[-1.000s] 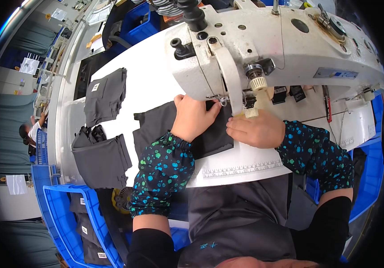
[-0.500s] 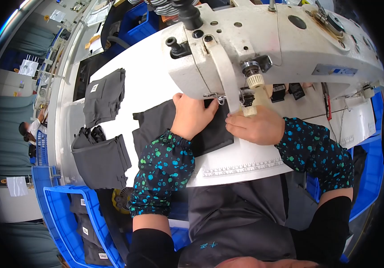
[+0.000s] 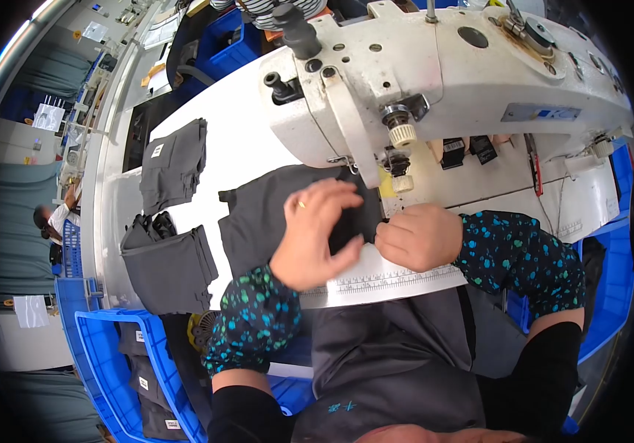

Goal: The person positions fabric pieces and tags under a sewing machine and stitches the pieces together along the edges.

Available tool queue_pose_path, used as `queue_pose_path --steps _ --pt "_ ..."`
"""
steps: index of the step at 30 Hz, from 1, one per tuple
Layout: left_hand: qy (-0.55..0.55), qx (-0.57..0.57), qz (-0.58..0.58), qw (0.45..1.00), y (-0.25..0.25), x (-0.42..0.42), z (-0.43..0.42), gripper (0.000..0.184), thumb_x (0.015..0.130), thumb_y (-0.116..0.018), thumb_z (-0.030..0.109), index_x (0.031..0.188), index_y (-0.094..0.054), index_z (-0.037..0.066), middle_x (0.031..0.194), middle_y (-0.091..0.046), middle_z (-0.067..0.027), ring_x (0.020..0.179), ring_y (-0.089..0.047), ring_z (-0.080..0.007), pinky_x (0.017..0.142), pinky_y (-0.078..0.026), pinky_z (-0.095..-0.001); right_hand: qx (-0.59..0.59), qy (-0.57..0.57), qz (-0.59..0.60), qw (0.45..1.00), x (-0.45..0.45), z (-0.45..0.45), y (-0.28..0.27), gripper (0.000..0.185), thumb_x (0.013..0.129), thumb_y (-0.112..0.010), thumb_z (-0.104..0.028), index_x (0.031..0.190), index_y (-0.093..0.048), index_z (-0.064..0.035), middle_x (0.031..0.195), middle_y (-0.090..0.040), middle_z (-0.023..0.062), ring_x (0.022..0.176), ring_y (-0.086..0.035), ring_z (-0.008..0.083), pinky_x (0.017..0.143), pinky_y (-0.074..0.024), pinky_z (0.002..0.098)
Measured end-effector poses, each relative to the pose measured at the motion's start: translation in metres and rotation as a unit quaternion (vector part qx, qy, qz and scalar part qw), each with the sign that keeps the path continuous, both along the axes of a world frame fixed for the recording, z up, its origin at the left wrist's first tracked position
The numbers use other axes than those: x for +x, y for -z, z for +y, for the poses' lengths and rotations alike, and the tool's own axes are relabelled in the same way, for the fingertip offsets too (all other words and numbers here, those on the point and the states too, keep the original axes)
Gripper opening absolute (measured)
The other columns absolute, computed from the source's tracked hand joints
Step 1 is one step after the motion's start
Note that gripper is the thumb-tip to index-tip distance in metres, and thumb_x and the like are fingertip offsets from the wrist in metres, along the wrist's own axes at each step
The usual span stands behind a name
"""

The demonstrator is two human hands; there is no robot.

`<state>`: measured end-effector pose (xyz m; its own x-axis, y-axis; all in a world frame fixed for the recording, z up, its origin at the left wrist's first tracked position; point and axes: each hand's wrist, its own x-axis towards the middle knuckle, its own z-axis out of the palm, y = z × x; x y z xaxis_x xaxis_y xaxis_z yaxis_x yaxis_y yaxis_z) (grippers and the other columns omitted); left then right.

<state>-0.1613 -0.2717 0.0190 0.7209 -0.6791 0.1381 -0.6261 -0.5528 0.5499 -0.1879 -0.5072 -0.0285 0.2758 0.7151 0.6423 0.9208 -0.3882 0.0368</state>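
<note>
A dark grey fabric piece (image 3: 258, 214) lies on the white table, its right part under the head of the white sewing machine (image 3: 361, 96). Over this fabric my left hand (image 3: 317, 236) is raised, fingers apart and curved, with nothing in it. My right hand (image 3: 420, 238) is closed at the fabric's right edge, just in front of the needle area. Its fingertips are pressed together, and what they pinch is too small to make out.
Two stacks of dark grey pieces, an upper one (image 3: 174, 166) and a lower one (image 3: 169, 269), lie at the left. A blue crate (image 3: 84, 332) with labelled pieces stands lower left. Red-handled snips (image 3: 535, 166) lie at the right. A person (image 3: 59, 218) sits far left.
My left hand has let go of the fabric, lifted and moved toward my body with its fingers spread. My right hand has moved slightly toward me, away from the needle, and its fingers have curled.
</note>
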Motion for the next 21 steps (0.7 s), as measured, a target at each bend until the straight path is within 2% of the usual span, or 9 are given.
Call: queue_pose_path --steps 2,3,4,6,7,8,13,20,21 --pt "0.001 0.083 -0.076 0.994 0.002 -0.021 -0.009 0.058 0.068 -0.079 0.025 0.120 -0.060 0.012 0.132 -0.058 -0.0045 0.131 -0.049 -0.0269 0.111 -0.025 -0.0537 0.014 0.003 -0.007 1.000 -0.001 0.003 0.006 0.014 0.068 -0.066 -0.017 0.077 -0.060 -0.0074 0.074 -0.051 0.0012 0.066 -0.057 0.0146 0.050 -0.0464 0.0275" --pt "-0.017 0.066 -0.141 0.988 0.009 -0.028 -0.014 0.048 0.068 -0.080 0.021 0.112 -0.063 0.013 0.124 -0.063 -0.0006 0.128 -0.053 -0.0235 0.112 -0.025 -0.0548 0.024 0.007 -0.002 1.000 -0.001 0.003 0.007 0.013 0.069 -0.066 -0.016 0.077 -0.060 -0.0075 0.074 -0.051 0.0015 0.064 -0.057 0.0145 0.050 -0.0472 0.0280" --pt "-0.019 0.065 -0.142 0.988 0.019 -0.026 -0.010 0.048 0.068 -0.080 0.021 0.112 -0.063 0.013 0.124 -0.063 -0.0006 0.128 -0.053 -0.0235 0.112 -0.025 -0.0548 0.033 0.012 0.002 0.999 -0.001 0.003 0.007 0.012 0.071 -0.066 -0.016 0.078 -0.060 -0.0075 0.074 -0.051 0.0017 0.063 -0.057 0.0144 0.051 -0.0479 0.0285" --pt "0.035 0.043 -0.281 0.958 0.039 -0.018 -0.003 0.034 0.070 -0.079 0.017 0.102 -0.066 0.014 0.111 -0.068 0.0020 0.117 -0.061 -0.0204 0.110 -0.029 -0.0543 0.032 0.010 0.012 0.999 0.000 0.002 0.008 0.012 0.072 -0.066 -0.015 0.079 -0.060 -0.0073 0.074 -0.051 0.0021 0.062 -0.058 0.0146 0.050 -0.0486 0.0291" --pt "0.048 0.025 -0.294 0.954 0.034 -0.017 -0.005 0.024 0.072 -0.077 0.012 0.094 -0.068 0.014 0.101 -0.070 0.0039 0.108 -0.065 -0.0177 0.108 -0.035 -0.0519 0.032 0.010 0.022 0.999 0.001 0.000 0.008 0.011 0.074 -0.066 -0.014 0.081 -0.061 -0.0070 0.075 -0.051 0.0025 0.060 -0.058 0.0148 0.050 -0.0492 0.0297" --pt "0.069 0.022 -0.314 0.947 0.036 -0.017 -0.004 0.023 0.072 -0.078 0.012 0.093 -0.069 0.013 0.102 -0.071 0.0026 0.105 -0.065 -0.0173 0.105 -0.040 -0.0482 0.031 0.010 0.022 0.999 0.001 -0.001 0.009 0.011 0.074 -0.066 -0.014 0.081 -0.061 -0.0070 0.075 -0.051 0.0025 0.060 -0.058 0.0148 0.050 -0.0492 0.0297" --pt "0.079 0.026 -0.329 0.941 0.036 -0.018 -0.004 0.020 0.071 -0.078 0.011 0.090 -0.072 0.011 0.099 -0.072 0.0012 0.100 -0.066 -0.0162 0.100 -0.045 -0.0443 -0.003 -0.003 0.074 0.997 0.001 -0.002 0.010 0.012 0.076 -0.065 -0.014 0.084 -0.062 -0.0066 0.076 -0.051 0.0033 0.057 -0.059 0.0162 0.048 -0.0493 0.0309" --pt "0.092 0.005 -0.324 0.942 0.036 0.005 -0.007 0.020 0.071 -0.079 0.013 0.089 -0.072 0.011 0.099 -0.072 0.0007 0.098 -0.065 -0.0162 0.099 -0.045 -0.0444 -0.008 0.021 0.067 0.998 0.016 -0.008 0.013 0.010 0.078 -0.064 -0.014 0.086 -0.061 -0.0078 0.078 -0.051 0.0036 0.056 -0.059 0.0167 0.048 -0.0491 0.0312" --pt "0.093 0.006 -0.327 0.940 0.037 0.009 -0.008 0.019 0.072 -0.079 0.013 0.089 -0.072 0.011 0.100 -0.072 0.0004 0.099 -0.065 -0.0163 0.099 -0.045 -0.0448 -0.036 0.022 0.086 0.995 0.019 -0.010 0.012 0.013 0.079 -0.066 -0.012 0.091 -0.064 -0.0064 0.088 -0.059 0.0046 0.062 -0.063 0.0179 0.050 -0.0505 0.0304"
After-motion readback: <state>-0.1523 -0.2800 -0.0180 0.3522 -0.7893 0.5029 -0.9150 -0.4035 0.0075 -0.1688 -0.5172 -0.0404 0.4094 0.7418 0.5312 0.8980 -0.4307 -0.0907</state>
